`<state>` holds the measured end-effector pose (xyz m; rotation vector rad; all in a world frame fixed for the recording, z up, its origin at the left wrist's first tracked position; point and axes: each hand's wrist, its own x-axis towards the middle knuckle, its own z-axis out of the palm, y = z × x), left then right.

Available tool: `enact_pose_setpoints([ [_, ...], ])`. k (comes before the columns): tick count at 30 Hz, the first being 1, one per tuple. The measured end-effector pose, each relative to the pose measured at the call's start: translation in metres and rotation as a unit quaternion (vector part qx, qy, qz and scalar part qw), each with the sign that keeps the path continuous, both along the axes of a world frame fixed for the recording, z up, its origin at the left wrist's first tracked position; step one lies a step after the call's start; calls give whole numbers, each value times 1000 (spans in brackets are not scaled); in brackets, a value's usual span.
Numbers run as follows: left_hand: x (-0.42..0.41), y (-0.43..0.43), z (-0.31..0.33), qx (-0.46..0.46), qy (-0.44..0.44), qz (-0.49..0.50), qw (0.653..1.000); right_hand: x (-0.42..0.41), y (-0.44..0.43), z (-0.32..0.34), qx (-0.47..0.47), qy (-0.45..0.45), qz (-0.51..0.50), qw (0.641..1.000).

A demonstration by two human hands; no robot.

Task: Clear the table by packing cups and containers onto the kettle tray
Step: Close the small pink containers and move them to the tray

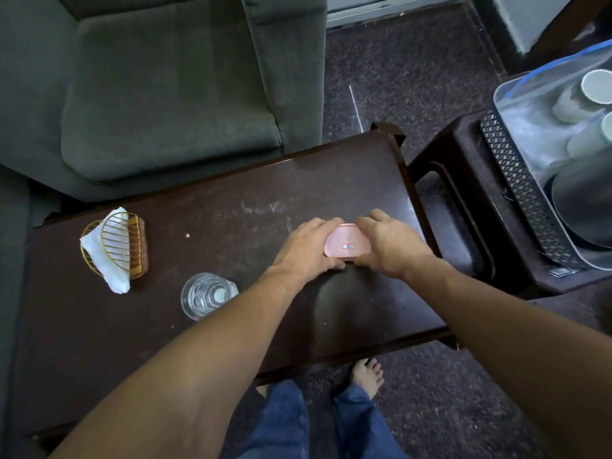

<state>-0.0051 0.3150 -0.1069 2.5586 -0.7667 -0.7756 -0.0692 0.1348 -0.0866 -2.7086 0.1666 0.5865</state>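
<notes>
Fingers: those of the left hand (308, 246) and the right hand (390, 246) were curled in from opposite sides, holding a pink container (342, 241) between them.
Task thing: the pink container sat low on the desk (231, 207), its lid up and a small sticker (348, 246) showing in the gap between the fingers.
Other item to pack: a drinking glass (207, 295) stood upright, left of the fingers and nearer the person, just beside the left forearm.
Destination: the kettle tray (516, 180) lay well to the right of the fingers on a dark stool (463, 154), with pale cups (596, 86) and what looked like the kettle (586, 207) under a clear plastic bag (546, 94).
Doing it well: lifting level with both sides squeezed evenly would probably keep the lid seated, and the bag looked likely to need folding back first.
Risk: free space on the tray could not be judged.
Surface: dark scuffed wood, with a gold wire napkin holder (114, 248) far left of the fingers.
Room: a grey armchair (165, 94) beyond the fingers, and a dark speckled floor (414, 77).
</notes>
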Motion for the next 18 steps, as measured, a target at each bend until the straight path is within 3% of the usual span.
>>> enact_pose_setpoints([
  [8, -9, 1, -10, -39, 114, 119, 986, -14, -7, -4, 35, 18, -9, 999],
  [10, -8, 0, -13, -69, 145, 168, 973, -25, -9, -3, 80, 13, -95, 992],
  [13, -10, -2, -18, -79, 213, 238, 944, -31, -2, -9, 164, 31, -262, 951],
  [18, -3, -9, -18, -136, 286, 261, 912, -23, 5, -21, 263, 58, -339, 902],
])
